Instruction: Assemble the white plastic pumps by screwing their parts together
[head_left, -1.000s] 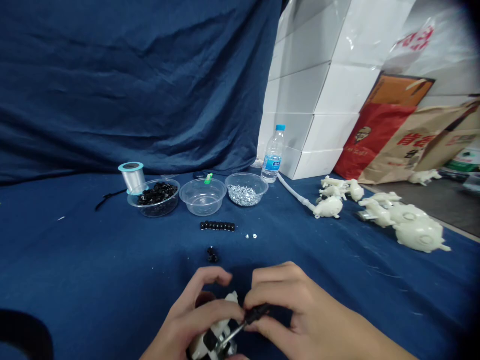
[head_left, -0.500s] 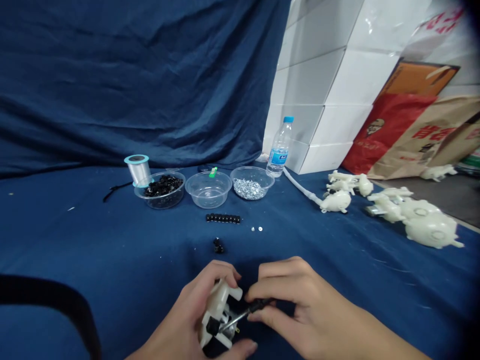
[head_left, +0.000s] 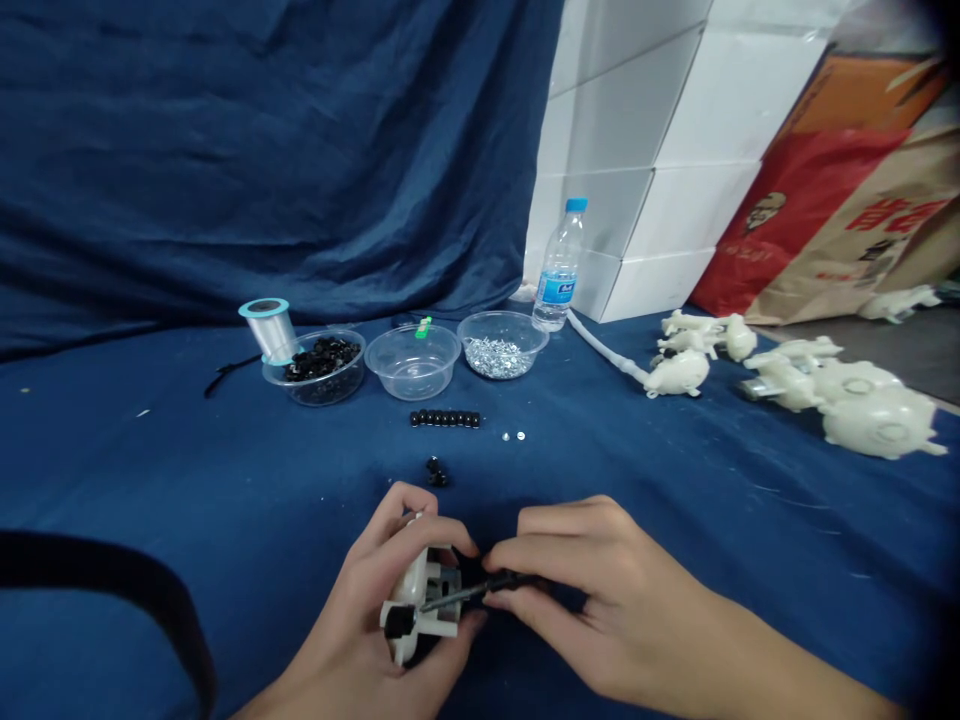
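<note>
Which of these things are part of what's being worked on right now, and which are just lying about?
In use:
left hand, gripping a white plastic casing
right hand, gripping a black-handled screwdriver, its shaft at the casing

Lying about:
bowl of silver screws
bowl of black pieces
row of black pieces
spool of clear line
water bottle
white pig-shaped figures

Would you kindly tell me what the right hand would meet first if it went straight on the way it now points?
Probably the white plastic part held in the left hand, which the screwdriver in the right hand reaches; depth is hard to judge.
</note>
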